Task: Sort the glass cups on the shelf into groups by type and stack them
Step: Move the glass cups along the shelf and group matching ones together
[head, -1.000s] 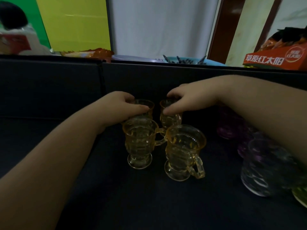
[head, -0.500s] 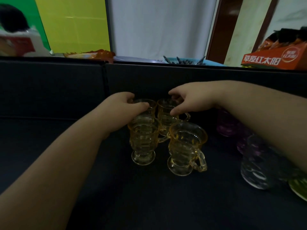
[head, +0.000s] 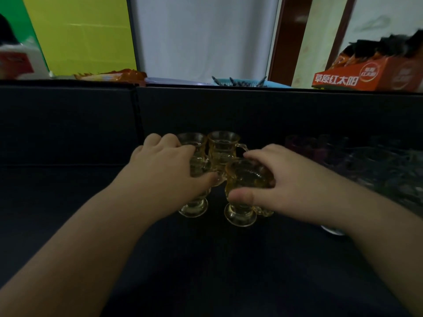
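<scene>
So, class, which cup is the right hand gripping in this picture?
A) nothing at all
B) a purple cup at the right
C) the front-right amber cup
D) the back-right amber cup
C: the right hand curls its fingers and thumb round the front-right amber cup, while the left hand grips the front-left amber cup.

**Setting: a small shop or stockroom**

A dark, cloth-covered shelf [head: 68,225] with a low dark back panel [head: 251,110] carries grouped glassware: amber footed glass cups with handles [head: 223,145] beside purple tinted glasses [head: 304,145]. Behind the panel stands an open orange retail carton printed with Chinese characters [head: 366,76], filled with dark packets, next to an orange snack wrapper [head: 114,75] and a light blue plastic basket [head: 240,82]. The walls beyond are green, yellow and white panels.
</scene>
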Action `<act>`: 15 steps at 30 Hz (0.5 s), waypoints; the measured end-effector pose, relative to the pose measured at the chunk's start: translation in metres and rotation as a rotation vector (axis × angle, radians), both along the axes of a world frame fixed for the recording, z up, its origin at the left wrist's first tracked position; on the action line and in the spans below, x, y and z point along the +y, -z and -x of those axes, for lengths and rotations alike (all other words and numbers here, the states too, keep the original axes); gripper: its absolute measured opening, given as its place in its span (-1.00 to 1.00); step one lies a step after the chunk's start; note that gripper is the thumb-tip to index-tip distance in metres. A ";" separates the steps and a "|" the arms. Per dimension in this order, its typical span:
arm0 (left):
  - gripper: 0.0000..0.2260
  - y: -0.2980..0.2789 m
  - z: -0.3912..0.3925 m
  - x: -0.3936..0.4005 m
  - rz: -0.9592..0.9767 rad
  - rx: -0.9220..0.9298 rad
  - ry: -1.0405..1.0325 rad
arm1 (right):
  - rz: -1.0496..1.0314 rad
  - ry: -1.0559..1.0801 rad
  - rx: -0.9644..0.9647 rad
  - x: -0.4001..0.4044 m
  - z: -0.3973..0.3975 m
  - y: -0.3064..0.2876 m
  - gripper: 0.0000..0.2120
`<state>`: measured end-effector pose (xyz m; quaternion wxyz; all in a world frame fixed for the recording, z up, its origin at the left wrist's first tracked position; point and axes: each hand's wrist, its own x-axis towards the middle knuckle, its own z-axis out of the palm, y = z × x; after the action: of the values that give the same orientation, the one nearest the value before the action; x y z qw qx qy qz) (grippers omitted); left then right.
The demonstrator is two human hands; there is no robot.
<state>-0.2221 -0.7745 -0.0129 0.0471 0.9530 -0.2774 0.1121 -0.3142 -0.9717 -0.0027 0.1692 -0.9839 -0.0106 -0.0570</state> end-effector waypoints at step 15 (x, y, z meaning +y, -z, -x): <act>-0.18 0.019 0.000 0.031 0.333 0.238 -0.059 | -0.310 0.090 -0.152 0.012 -0.011 0.027 -0.67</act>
<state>-0.2222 -0.7436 -0.0322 0.2330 0.9464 -0.2194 0.0445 -0.3036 -0.9594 -0.0296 0.3149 -0.9383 0.0296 -0.1394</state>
